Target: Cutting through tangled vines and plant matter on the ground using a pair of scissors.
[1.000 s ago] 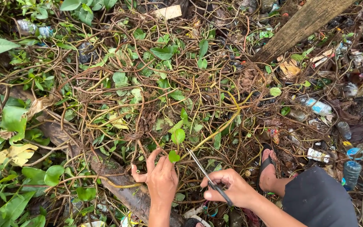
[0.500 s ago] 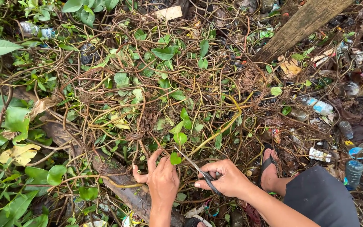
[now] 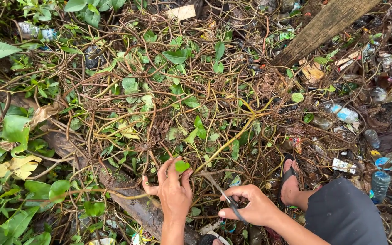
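Left hand (image 3: pixel 174 193) comes up from 6 o'clock, palm down, fingers (image 3: pixel 165 167) spread and pointing toward 12, thumb out at 9. Right hand (image 3: pixel 250 206) sits just beside it at 3 o'clock, fingers curled tight, forearm running off toward 4. Right foot (image 3: pixel 290 186) planted further right.

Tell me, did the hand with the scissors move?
Yes. The right hand slid left toward the left hand, away from the sandalled foot, which stayed put.
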